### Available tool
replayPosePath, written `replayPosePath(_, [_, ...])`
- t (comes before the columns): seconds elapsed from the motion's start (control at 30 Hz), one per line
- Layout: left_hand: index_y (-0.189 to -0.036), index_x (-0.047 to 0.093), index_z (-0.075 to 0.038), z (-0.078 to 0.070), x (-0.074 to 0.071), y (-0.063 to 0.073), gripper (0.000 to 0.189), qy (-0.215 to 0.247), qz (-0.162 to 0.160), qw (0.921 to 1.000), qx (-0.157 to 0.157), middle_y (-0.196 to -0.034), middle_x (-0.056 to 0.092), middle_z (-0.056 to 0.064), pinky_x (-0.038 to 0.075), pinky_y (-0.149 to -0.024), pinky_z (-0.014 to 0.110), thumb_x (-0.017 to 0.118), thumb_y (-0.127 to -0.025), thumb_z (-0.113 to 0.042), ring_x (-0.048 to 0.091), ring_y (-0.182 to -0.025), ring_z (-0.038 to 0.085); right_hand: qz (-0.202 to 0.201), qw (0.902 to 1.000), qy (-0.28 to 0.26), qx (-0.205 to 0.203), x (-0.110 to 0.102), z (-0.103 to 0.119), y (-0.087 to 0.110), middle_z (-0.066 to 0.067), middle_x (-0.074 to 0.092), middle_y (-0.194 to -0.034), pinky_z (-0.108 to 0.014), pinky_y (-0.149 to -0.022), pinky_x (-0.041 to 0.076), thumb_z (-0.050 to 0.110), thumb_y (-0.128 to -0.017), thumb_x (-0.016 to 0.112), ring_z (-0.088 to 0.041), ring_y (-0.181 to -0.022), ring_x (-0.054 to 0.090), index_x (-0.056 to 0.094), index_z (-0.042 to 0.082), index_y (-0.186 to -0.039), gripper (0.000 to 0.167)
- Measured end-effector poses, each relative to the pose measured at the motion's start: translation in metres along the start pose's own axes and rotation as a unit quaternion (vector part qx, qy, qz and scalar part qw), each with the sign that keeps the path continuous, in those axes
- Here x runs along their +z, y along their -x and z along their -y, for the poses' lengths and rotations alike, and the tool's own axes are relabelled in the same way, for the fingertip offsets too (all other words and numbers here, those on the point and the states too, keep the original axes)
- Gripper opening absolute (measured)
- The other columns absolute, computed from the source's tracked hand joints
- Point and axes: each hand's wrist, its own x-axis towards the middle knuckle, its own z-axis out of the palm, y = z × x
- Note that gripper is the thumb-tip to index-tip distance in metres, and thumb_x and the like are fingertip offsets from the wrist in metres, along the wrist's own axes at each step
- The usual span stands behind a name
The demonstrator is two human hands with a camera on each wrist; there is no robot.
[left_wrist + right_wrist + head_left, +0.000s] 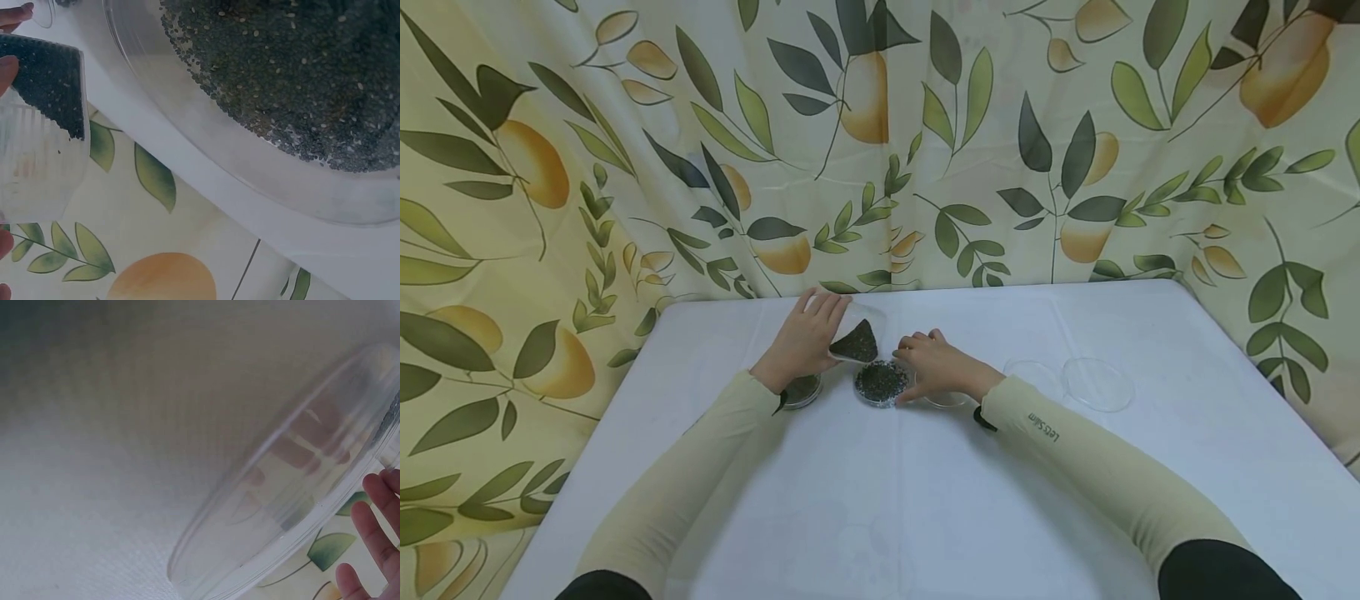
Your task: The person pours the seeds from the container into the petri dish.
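Note:
My left hand grips a clear ribbed plastic container and tilts it; dark seeds are heaped along one side inside. Just below it on the table, a round clear dish holds dark seeds with pale specks among them. At this dish's right side, my right hand holds the rim between the thumb in front and the fingers behind. In the right wrist view, its fingers are spread and only partly visible. Beneath my left wrist stands another clear dish of dark seeds.
A shallow clear dish lies under my right wrist. Farther right, two clear round dishes or lids rest on the white table, the larger lid outermost. A leaf-and-fruit patterned curtain hangs behind the back edge.

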Motion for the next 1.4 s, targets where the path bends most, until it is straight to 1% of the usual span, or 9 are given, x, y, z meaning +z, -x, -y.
replayPosePath(0.17, [-0.133, 0.043, 0.001, 0.001, 0.002, 0.003, 0.102, 0.004, 0.003, 0.9998, -0.021, -0.123, 0.054, 0.013, 0.034, -0.107, 0.046, 0.082, -0.056, -0.054, 0.051, -0.113, 0.026, 0.000, 1.0000, -0.004, 0.002, 0.001, 0.000, -0.001, -0.011, 0.057, -0.126, -0.046, -0.096, 0.035, 0.055, -0.070, 0.074, -0.027, -0.116, 0.050, 0.057, 0.003, -0.126, 0.078])
replayPosePath(0.23, [-0.133, 0.043, 0.001, 0.002, 0.003, 0.004, 0.102, 0.009, 0.011, 0.9994, -0.030, -0.124, 0.054, 0.013, 0.033, -0.107, 0.046, 0.080, -0.057, -0.056, 0.051, -0.114, 0.027, 0.000, 1.0000, -0.005, 0.002, 0.001, 0.000, -0.001, -0.011, 0.057, -0.126, -0.047, -0.096, 0.035, 0.055, -0.070, 0.074, -0.027, -0.116, 0.050, 0.057, 0.003, -0.126, 0.078])
replayPosePath(0.37, [-0.133, 0.043, 0.001, 0.004, 0.005, 0.005, 0.102, 0.032, 0.029, 0.9976, -0.055, -0.125, 0.055, 0.014, 0.031, -0.108, 0.047, 0.079, -0.059, -0.058, 0.050, -0.116, 0.028, -0.002, 1.0000, -0.002, 0.002, 0.002, -0.001, -0.001, -0.010, 0.057, -0.125, -0.046, -0.096, 0.035, 0.055, -0.071, 0.074, -0.026, -0.116, 0.050, 0.057, 0.003, -0.126, 0.078])
replayPosePath(0.6, [-0.135, 0.042, 0.001, 0.007, 0.006, 0.005, 0.102, 0.066, 0.052, 0.9928, -0.085, -0.126, 0.056, 0.015, 0.031, -0.109, 0.048, 0.079, -0.060, -0.057, 0.051, -0.116, 0.029, 0.000, 1.0000, -0.006, 0.003, 0.000, 0.001, 0.001, -0.011, 0.056, -0.127, -0.043, -0.094, 0.034, 0.054, -0.070, 0.074, -0.026, -0.117, 0.050, 0.056, 0.003, -0.128, 0.080])
replayPosePath(0.87, [-0.137, 0.038, 0.001, 0.014, 0.013, 0.004, 0.100, 0.104, 0.093, 0.9830, -0.119, -0.128, 0.053, 0.016, 0.028, -0.111, 0.048, 0.077, -0.064, -0.057, 0.048, -0.121, 0.030, -0.001, 1.0000, -0.001, 0.008, 0.001, 0.000, 0.001, -0.010, 0.056, -0.127, -0.043, -0.094, 0.034, 0.055, -0.070, 0.074, -0.025, -0.117, 0.049, 0.056, 0.003, -0.128, 0.081])
replayPosePath(1.17, [-0.139, 0.034, -0.002, 0.021, 0.017, 0.000, 0.099, 0.142, 0.137, 0.9676, -0.158, -0.133, 0.049, 0.017, 0.028, -0.111, 0.049, 0.076, -0.067, -0.056, 0.045, -0.126, 0.031, 0.003, 0.9999, -0.011, 0.008, 0.002, -0.001, 0.001, -0.010, 0.056, -0.127, -0.043, -0.095, 0.034, 0.055, -0.070, 0.074, -0.025, -0.116, 0.050, 0.055, 0.003, -0.128, 0.081])
replayPosePath(1.3, [-0.140, 0.033, -0.002, 0.023, 0.020, -0.001, 0.100, 0.152, 0.148, 0.9625, -0.169, -0.135, 0.048, 0.016, 0.027, -0.112, 0.049, 0.074, -0.068, -0.058, 0.043, -0.127, 0.031, 0.003, 0.9999, -0.010, 0.008, 0.002, -0.001, 0.001, -0.009, 0.056, -0.126, -0.043, -0.095, 0.034, 0.056, -0.069, 0.074, -0.025, -0.116, 0.049, 0.055, 0.004, -0.129, 0.081])
replayPosePath(1.4, [-0.140, 0.034, -0.002, 0.025, 0.022, -0.002, 0.100, 0.168, 0.149, 0.9580, -0.179, -0.135, 0.048, 0.017, 0.027, -0.111, 0.049, 0.074, -0.068, -0.058, 0.043, -0.127, 0.032, 0.002, 0.9999, -0.009, 0.008, 0.002, -0.001, 0.000, -0.009, 0.056, -0.126, -0.044, -0.096, 0.034, 0.056, -0.069, 0.074, -0.025, -0.116, 0.049, 0.056, 0.004, -0.128, 0.081])
